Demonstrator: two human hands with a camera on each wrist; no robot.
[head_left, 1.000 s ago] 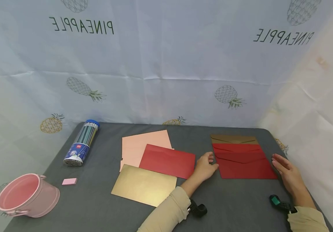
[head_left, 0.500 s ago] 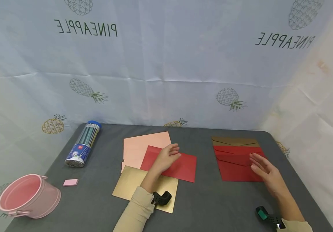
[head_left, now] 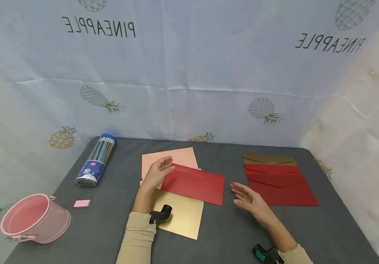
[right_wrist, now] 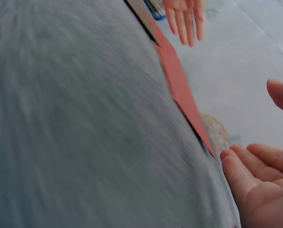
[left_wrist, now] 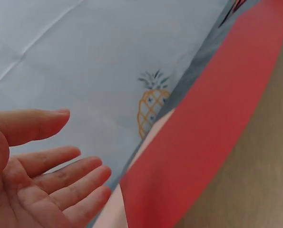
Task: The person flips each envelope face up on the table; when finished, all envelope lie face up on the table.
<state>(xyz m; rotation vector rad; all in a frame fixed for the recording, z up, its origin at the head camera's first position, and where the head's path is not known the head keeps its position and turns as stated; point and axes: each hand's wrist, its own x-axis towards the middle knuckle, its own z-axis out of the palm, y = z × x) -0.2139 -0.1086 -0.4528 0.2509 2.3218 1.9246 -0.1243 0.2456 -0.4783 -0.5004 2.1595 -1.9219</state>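
Head view, near side: beige fabric sleeves point(head_left: 136, 238) reach in, each wrist bearing a black wrist unit point(head_left: 160, 213), over the grey tabletop point(head_left: 219, 234).
Right hand point(head_left: 251, 202): positioned between the paper groups, near the left edge of the envelope stack; grip extended, thumb apart, nothing held.
Gold sheet: metallic gold paper rectangle point(head_left: 181, 216), partly behind the left wrist, partly beneath the red sheet.
Pink bucket: round pink pail with side handles point(head_left: 49, 223), left side of the tabletop.
Pink block: small flat pink rectangular block point(head_left: 82, 203), just beside the bucket.
Left hand point(head_left: 154, 175): over the left ends of the sheets; fingers straight, grip wide, nothing held; contact with the paper cannot be determined.
Red sheet: plain red paper rectangle point(head_left: 196, 185), overlapping gold and pink paper.
Envelope stack: two red flapped envelopes point(head_left: 285, 196) overlapping, a brown flapped envelope point(head_left: 268, 158) behind.
Pink sheets: pale pink paper pieces point(head_left: 181, 157), behind the red sheet.
Pencil tub: clear cylinder with blue lid and blue label point(head_left: 96, 161), filled with pencils, far left.
Backdrop: white pineapple-printed cloth point(head_left: 206, 66), lettering mirrored.
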